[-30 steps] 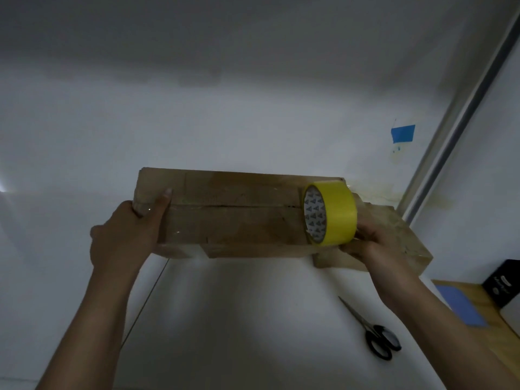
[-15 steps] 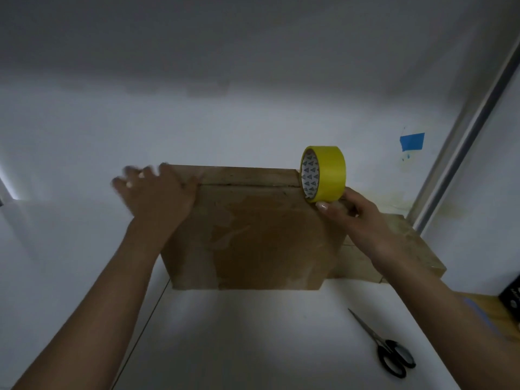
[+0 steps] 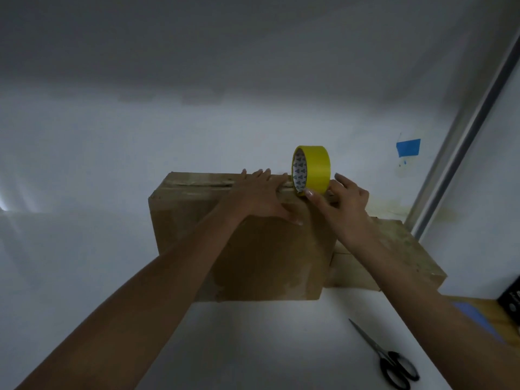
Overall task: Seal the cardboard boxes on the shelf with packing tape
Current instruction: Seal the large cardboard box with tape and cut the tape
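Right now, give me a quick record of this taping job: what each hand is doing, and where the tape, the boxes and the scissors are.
left hand: lies flat on top of the big box, fingers over the flap seam
right hand: holds the tape roll on edge at the box's top right end
big box: stands on the shelf
second box: lower, just right of the big box
scissors: on the shelf, front right, no hand on them

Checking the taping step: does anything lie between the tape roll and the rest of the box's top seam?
Yes. The left hand lies flat on the box over its seam, just left of the tape roll the right hand pinches. Beyond it, the seam looks bare.
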